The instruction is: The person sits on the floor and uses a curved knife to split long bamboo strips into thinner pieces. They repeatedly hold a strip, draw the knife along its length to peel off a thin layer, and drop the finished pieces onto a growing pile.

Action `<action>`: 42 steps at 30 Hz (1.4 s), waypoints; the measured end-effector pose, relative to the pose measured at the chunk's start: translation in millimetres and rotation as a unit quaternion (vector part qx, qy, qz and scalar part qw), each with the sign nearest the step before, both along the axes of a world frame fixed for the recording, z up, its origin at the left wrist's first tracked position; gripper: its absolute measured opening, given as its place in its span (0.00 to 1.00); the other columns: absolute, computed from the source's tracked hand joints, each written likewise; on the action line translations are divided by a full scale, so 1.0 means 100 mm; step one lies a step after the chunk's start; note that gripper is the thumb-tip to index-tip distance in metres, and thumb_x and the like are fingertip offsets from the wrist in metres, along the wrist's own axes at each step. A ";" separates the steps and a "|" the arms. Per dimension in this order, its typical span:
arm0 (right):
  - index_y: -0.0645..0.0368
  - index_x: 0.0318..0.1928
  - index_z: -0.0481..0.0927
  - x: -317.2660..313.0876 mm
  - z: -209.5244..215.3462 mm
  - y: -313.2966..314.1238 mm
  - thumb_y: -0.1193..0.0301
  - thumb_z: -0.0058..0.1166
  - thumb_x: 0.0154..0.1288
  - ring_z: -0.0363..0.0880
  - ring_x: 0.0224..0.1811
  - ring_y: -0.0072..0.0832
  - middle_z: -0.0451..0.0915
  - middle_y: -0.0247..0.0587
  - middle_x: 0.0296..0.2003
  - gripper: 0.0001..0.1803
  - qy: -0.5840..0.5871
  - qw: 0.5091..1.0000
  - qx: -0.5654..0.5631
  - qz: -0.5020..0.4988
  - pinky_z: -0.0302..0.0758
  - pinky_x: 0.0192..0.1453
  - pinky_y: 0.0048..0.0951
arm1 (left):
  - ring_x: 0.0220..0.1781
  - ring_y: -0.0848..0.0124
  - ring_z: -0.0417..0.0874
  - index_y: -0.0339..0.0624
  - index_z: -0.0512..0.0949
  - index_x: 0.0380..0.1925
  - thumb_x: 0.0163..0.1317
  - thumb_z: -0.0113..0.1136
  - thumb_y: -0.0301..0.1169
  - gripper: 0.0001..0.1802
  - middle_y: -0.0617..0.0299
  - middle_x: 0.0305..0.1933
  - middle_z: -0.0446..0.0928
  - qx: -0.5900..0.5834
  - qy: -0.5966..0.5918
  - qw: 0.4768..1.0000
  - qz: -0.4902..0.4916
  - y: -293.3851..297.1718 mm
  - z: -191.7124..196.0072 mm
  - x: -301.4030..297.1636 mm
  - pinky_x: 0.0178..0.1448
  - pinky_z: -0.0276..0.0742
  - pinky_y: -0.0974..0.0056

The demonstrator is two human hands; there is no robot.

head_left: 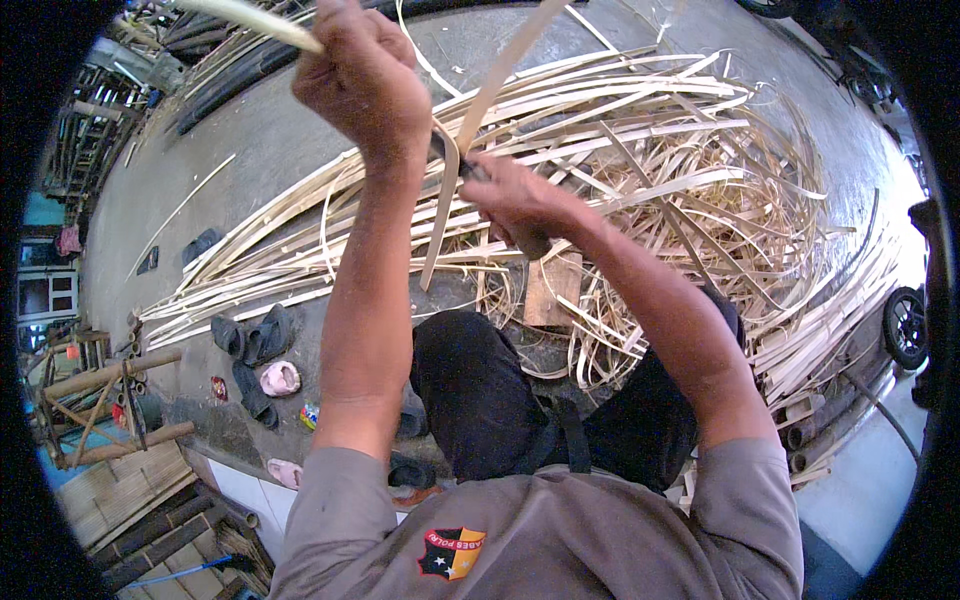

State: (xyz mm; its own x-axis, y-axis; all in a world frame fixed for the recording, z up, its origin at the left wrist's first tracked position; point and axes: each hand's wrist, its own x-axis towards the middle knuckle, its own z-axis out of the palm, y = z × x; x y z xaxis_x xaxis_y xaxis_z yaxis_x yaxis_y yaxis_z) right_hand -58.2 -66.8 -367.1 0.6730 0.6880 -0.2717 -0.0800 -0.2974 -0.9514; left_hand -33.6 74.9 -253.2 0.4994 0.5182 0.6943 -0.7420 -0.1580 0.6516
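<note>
My left hand (362,88) is raised at the top, closed around a pale bamboo strip (255,20) that sticks out to the left. In my right hand (520,200) is a knife, its dark handle (533,243) showing below the fist. The dark blade (438,146) points toward my left wrist and meets a bamboo strip. One thin strip (440,222) hangs down from the blade; another length (497,82) rises up and to the right. Part of the blade is hidden behind the strip.
A wide heap of split bamboo strips (290,215) and curled shavings (690,225) covers the floor ahead. By my knees is a wooden block (553,290). Dark sandals (265,335) and pink slippers (280,379) lie at left. A wheel (905,328) stands at right.
</note>
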 end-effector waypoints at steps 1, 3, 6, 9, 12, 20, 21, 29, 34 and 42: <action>0.65 0.66 0.67 -0.10 -0.12 0.05 0.64 0.49 0.67 0.76 0.18 0.25 0.74 0.36 0.20 0.29 -0.010 1.000 -0.021 -0.001 0.76 0.21 0.32 | 0.11 0.79 0.51 0.49 0.55 0.17 0.74 0.41 0.38 0.22 0.67 0.11 0.52 -0.029 0.050 0.998 0.038 0.01 0.00 -0.08 0.15 0.47 0.67; 0.66 0.72 0.62 -0.29 -0.36 0.15 0.64 0.48 0.66 0.77 0.18 0.26 0.75 0.38 0.20 0.35 -0.038 0.999 -0.038 -0.003 0.76 0.22 0.32 | 0.11 0.78 0.50 0.50 0.53 0.17 0.69 0.40 0.35 0.19 0.67 0.11 0.52 -0.057 0.034 0.998 -0.019 0.13 0.05 -0.23 0.16 0.45 0.68; 0.65 0.74 0.60 -0.39 -0.64 0.33 0.66 0.48 0.66 0.78 0.16 0.28 0.76 0.39 0.17 0.37 -0.005 0.999 -0.033 -0.031 0.75 0.21 0.35 | 0.12 0.77 0.53 0.51 0.55 0.16 0.70 0.40 0.37 0.20 0.68 0.12 0.53 -0.048 0.035 0.998 -0.027 0.32 0.13 -0.28 0.17 0.48 0.66; 0.68 0.74 0.56 -0.39 -0.76 0.50 0.65 0.49 0.67 0.81 0.18 0.35 0.79 0.48 0.18 0.39 -0.132 0.988 -0.073 -0.045 0.78 0.25 0.40 | 0.13 0.78 0.58 0.50 0.61 0.16 0.73 0.46 0.43 0.24 0.69 0.13 0.58 0.048 0.080 0.995 0.046 0.42 0.08 -0.13 0.19 0.52 0.68; 0.71 0.73 0.55 -0.42 -0.74 0.59 0.64 0.50 0.67 0.82 0.19 0.40 0.80 0.53 0.19 0.39 -0.150 0.982 -0.096 -0.060 0.79 0.28 0.44 | 0.16 0.78 0.66 0.44 0.71 0.23 0.74 0.58 0.39 0.19 0.67 0.19 0.69 -0.008 0.062 0.997 0.036 0.36 -0.29 -0.09 0.20 0.56 0.69; 0.70 0.43 0.73 -0.65 -0.79 0.68 0.57 0.55 0.70 0.84 0.22 0.46 0.80 0.59 0.21 0.23 -0.285 0.948 -0.077 -0.116 0.79 0.32 0.49 | 0.13 0.79 0.59 0.48 0.62 0.14 0.75 0.49 0.57 0.34 0.70 0.11 0.60 -0.032 0.088 0.994 0.052 0.55 -0.82 -0.27 0.18 0.52 0.69; 0.71 0.39 0.74 -0.66 -0.81 0.69 0.55 0.57 0.69 0.83 0.32 0.64 0.82 0.67 0.28 0.25 -0.202 0.969 -0.078 -0.116 0.78 0.38 0.58 | 0.13 0.79 0.60 0.47 0.63 0.14 0.75 0.49 0.57 0.34 0.70 0.10 0.61 -0.046 0.088 0.994 0.047 0.58 -0.81 -0.29 0.19 0.52 0.69; 0.67 0.33 0.76 -0.57 -0.18 0.46 0.47 0.51 0.72 0.81 0.24 0.34 0.80 0.48 0.22 0.29 -0.009 0.990 -0.132 -0.042 0.77 0.30 0.43 | 0.13 0.80 0.60 0.46 0.63 0.14 0.77 0.48 0.55 0.34 0.69 0.10 0.61 -0.061 0.060 0.996 0.039 0.49 -0.81 -0.45 0.19 0.52 0.69; 0.62 0.28 0.74 -0.36 -0.04 0.34 0.57 0.50 0.73 0.80 0.22 0.40 0.77 0.46 0.17 0.21 -0.415 0.881 0.074 -0.214 0.76 0.30 0.45 | 0.14 0.81 0.56 0.49 0.57 0.16 0.77 0.49 0.52 0.32 0.71 0.11 0.57 -0.088 0.046 0.994 0.053 0.42 -0.81 -0.50 0.18 0.49 0.69; 0.71 0.36 0.78 -0.80 -1.04 0.65 0.52 0.52 0.68 0.84 0.41 0.62 0.80 0.73 0.34 0.27 -0.109 0.987 -0.119 -0.016 0.78 0.48 0.56 | 0.16 0.80 0.59 0.48 0.62 0.22 0.76 0.52 0.47 0.25 0.70 0.14 0.59 -0.097 0.037 0.994 0.022 0.68 -0.74 -0.71 0.20 0.53 0.70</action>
State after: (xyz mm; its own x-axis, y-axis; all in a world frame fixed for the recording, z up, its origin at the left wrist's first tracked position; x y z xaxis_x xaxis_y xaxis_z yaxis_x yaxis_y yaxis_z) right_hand -138.6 -1.6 -471.5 0.7539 0.5996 -0.2685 0.1066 -0.5150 -0.8505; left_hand -104.9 142.9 -326.8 0.5194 0.6614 0.5411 -0.6856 -0.0554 0.7259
